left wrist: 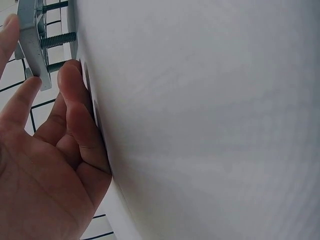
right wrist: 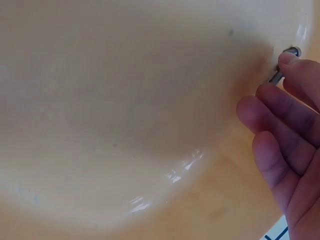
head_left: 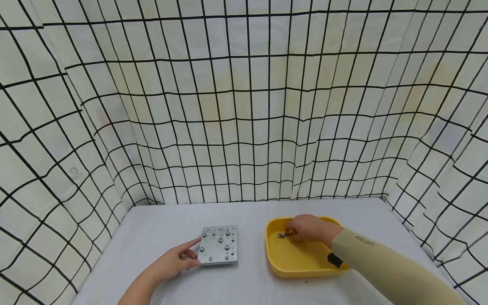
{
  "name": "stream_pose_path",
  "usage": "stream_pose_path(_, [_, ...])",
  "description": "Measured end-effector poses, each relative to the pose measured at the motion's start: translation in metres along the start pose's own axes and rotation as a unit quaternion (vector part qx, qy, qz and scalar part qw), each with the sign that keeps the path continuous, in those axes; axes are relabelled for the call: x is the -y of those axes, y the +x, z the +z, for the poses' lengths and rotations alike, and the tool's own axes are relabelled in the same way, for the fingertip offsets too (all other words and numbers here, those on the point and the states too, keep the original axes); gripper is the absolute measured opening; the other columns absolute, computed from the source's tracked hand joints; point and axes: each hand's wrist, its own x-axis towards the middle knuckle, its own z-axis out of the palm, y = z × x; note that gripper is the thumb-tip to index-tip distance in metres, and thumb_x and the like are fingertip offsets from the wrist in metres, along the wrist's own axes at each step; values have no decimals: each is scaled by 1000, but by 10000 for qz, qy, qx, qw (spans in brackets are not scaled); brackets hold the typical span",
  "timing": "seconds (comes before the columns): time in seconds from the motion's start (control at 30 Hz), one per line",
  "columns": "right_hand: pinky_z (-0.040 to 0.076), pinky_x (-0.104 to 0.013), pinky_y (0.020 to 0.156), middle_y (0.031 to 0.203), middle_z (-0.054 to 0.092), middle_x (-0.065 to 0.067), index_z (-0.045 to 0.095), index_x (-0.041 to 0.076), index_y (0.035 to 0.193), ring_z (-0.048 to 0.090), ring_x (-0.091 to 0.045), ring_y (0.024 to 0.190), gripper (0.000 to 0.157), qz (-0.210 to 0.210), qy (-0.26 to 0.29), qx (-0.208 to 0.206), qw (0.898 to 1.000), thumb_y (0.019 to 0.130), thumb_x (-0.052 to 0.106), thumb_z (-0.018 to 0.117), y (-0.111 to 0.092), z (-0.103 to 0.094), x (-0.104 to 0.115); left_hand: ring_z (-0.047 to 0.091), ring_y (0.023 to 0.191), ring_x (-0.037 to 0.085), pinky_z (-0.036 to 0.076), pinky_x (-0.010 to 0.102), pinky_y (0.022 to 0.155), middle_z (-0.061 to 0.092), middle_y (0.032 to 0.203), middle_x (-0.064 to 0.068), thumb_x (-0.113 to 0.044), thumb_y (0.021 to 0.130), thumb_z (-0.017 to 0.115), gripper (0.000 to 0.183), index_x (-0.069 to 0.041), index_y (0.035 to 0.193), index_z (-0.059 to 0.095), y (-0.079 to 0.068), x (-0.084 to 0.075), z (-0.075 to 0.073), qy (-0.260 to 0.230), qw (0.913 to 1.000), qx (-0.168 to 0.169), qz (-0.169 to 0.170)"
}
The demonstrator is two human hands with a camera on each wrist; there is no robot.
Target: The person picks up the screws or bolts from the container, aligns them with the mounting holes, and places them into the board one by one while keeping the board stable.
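Note:
A grey metal plate (head_left: 214, 250) with several bolts through it lies left of centre on the table. My left hand (head_left: 171, 262) touches its left edge with the tips of the index finger and thumb, while other fingers bend inward by the table. In the left wrist view, threaded bolt shanks (left wrist: 59, 40) stick out under the plate. Reaching into a yellow tray (head_left: 305, 257), my right hand (head_left: 307, 227) pinches a small metal bolt (right wrist: 296, 51) close to the tray's floor. Fingers partly cover that bolt. Small metal pieces (head_left: 281, 236) lie in the tray beside the fingertips.
White cloth covers the table (head_left: 251, 237). A white wall (head_left: 259, 127) with a black grid encloses the back and both sides. A beige sleeve (head_left: 389, 260) covers the right forearm, and a dark object (head_left: 335, 260) sits below that wrist, over the tray.

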Motion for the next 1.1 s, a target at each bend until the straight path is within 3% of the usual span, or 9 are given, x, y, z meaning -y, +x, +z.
stream_pose_path(0.37, [46,-26,71,75,55,14,70,20,90,49,-8,70,4,-88,-69,81,9999,90,19,74,2,2,5,56,79,19,44,29,63,61,103,4,-34,84,79,82,-11,152,40,-2,-3,-1,-82,9999,56,128])
stream_pose_path(0.83, [46,-26,71,74,55,13,71,18,90,48,-7,69,4,-338,-317,73,9989,89,17,75,2,3,4,58,80,18,45,29,63,61,103,4,-34,83,80,83,-11,152,41,-1,-1,-1,-62,9999,25,125])
stream_pose_path(1.1, [42,-27,67,72,52,10,65,16,85,48,-9,68,8,-117,-136,221,9996,87,14,73,-2,0,3,57,79,19,45,29,63,61,102,4,-35,83,80,83,-12,152,41,-1,-1,-1,-38,10000,20,81])
